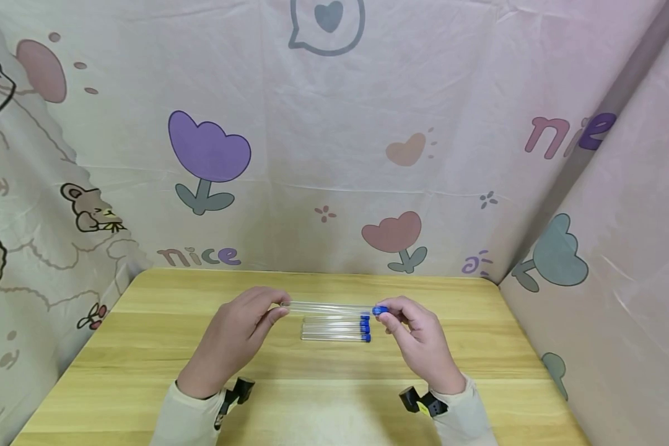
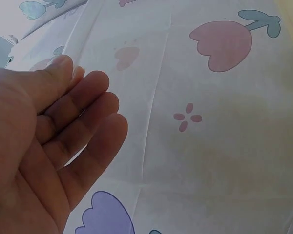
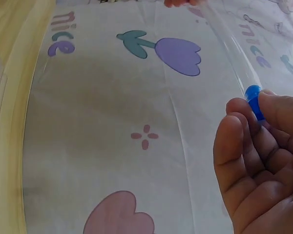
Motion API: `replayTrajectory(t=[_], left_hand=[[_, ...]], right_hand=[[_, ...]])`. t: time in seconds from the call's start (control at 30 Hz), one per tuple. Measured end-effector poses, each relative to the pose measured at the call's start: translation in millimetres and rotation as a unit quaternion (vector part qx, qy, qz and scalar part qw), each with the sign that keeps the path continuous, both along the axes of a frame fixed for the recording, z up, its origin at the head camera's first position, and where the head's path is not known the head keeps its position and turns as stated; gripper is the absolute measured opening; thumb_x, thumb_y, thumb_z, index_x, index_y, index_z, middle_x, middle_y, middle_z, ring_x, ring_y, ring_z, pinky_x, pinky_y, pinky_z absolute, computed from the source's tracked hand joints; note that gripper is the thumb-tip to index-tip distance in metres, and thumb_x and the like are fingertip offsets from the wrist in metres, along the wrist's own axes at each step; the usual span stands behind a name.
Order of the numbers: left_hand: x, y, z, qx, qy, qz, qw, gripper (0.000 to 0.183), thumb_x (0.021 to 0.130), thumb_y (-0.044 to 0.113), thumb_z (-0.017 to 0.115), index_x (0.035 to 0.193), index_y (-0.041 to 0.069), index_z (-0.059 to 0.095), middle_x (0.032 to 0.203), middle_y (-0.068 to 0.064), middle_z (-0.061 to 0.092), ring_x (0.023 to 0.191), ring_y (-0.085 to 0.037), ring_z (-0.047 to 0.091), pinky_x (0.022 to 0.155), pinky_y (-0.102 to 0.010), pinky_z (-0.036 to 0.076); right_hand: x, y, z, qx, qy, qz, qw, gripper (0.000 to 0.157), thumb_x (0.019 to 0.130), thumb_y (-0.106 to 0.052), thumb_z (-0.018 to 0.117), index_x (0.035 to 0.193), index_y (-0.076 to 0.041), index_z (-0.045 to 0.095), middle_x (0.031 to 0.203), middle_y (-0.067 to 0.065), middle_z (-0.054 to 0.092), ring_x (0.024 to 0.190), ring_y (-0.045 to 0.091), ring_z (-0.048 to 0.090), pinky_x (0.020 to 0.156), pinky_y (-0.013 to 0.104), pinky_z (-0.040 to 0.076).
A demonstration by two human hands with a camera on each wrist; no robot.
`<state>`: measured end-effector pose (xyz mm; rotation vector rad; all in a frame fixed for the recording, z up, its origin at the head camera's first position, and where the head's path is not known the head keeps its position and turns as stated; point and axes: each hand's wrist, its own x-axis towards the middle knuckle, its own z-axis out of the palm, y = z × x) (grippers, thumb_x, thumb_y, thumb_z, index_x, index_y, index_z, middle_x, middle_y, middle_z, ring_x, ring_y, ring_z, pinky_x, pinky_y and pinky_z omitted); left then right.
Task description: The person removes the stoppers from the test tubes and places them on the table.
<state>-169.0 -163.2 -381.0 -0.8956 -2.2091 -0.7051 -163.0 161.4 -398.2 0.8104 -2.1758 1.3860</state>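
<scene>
Clear tube (image 1: 329, 308) spans lower centre of the head frame, looks lifted, just up-frame of the row of blue-capped tubes (image 1: 334, 338) on the surface (image 1: 474, 334). Left fingers (image 1: 270, 297) pinch its left end; right fingers (image 3: 285, 107) pinch the blue cap (image 3: 254, 100) at its right end. Can't tell how far the cap is seated. Main risk: slip, since both ends are fingertip pinches on something smooth and round. An outward pull could pop a loose cap; an off-axis push could cock it and lever the tube sideways. Wall looks thin, so too hard a squeeze could crack it. A drop could hit the row and set tubes rolling. Left wrist view doesn't show the tube clearly, so it's poor for checking that pinch.
</scene>
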Motion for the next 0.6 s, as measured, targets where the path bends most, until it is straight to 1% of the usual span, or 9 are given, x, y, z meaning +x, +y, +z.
replayTrajectory(t=[0.13, 0.27, 0.37, 0.47, 0.53, 0.6], left_hand=[[0.0, 0.1, -0.2, 0.0, -0.012, -0.002, 0.9999, 0.017, 0.093, 0.009, 0.075, 0.106, 0.016, 0.066, 0.104, 0.007, 0.07, 0.089, -0.007, 0.062, 0.071, -0.027, 0.056], [-0.6, -0.1, -0.9, 0.003, -0.019, -0.01, 0.9998, 0.018, 0.092, 0.008, 0.076, 0.106, 0.016, 0.066, 0.104, 0.009, 0.069, 0.087, -0.006, 0.06, 0.071, -0.025, 0.055], [-0.7, -0.3, -1.4, 0.007, -0.022, -0.011, 0.9997, 0.02, 0.091, 0.008, 0.078, 0.106, 0.017, 0.068, 0.103, 0.01, 0.069, 0.083, -0.004, 0.057, 0.069, -0.021, 0.052], [-0.5, 0.3, -1.6, 0.011, -0.023, -0.013, 0.9996, 0.02, 0.089, 0.009, 0.08, 0.107, 0.015, 0.073, 0.097, 0.011, 0.07, 0.075, -0.001, 0.054, 0.065, -0.016, 0.048], [-0.3, 1.0, -1.7, 0.012, -0.022, -0.015, 0.9996, 0.021, 0.088, 0.01, 0.081, 0.108, 0.014, 0.075, 0.096, 0.01, 0.072, 0.073, 0.0, 0.057, 0.063, -0.013, 0.048], [-0.2, 1.8, -1.6, 0.012, -0.019, -0.02, 0.9995, 0.022, 0.088, 0.011, 0.082, 0.109, 0.013, 0.077, 0.096, 0.009, 0.073, 0.074, -0.002, 0.063, 0.065, -0.014, 0.051]], right_hand=[[-0.2, 1.2, -0.2, 0.011, 0.008, -0.003, 1.0, 0.023, 0.096, 0.009, 0.066, 0.109, -0.009, 0.07, 0.099, 0.001, 0.07, 0.075, 0.02, 0.065, 0.069, 0.024, 0.056], [-0.6, 2.5, -0.2, 0.016, 0.026, 0.001, 1.0, 0.023, 0.095, 0.011, 0.066, 0.11, -0.007, 0.07, 0.098, 0.005, 0.07, 0.078, 0.021, 0.067, 0.072, 0.023, 0.057], [-0.7, 3.6, -0.7, 0.017, 0.028, 0.004, 0.999, 0.023, 0.095, 0.011, 0.066, 0.11, -0.007, 0.07, 0.098, 0.005, 0.07, 0.08, 0.017, 0.068, 0.074, 0.021, 0.057], [-1.0, 4.4, -1.5, 0.005, 0.02, 0.011, 1.0, 0.026, 0.093, 0.014, 0.066, 0.109, -0.006, 0.07, 0.096, 0.003, 0.069, 0.081, 0.013, 0.065, 0.075, 0.021, 0.057], [-1.3, 4.4, -2.1, -0.002, 0.018, 0.011, 1.0, 0.03, 0.09, 0.016, 0.066, 0.109, -0.007, 0.07, 0.095, 0.001, 0.068, 0.081, 0.012, 0.063, 0.075, 0.021, 0.057], [-2.0, 3.9, -2.5, -0.008, 0.02, 0.008, 1.0, 0.034, 0.087, 0.018, 0.065, 0.108, -0.008, 0.071, 0.093, 0.001, 0.068, 0.08, 0.012, 0.062, 0.075, 0.021, 0.056]])
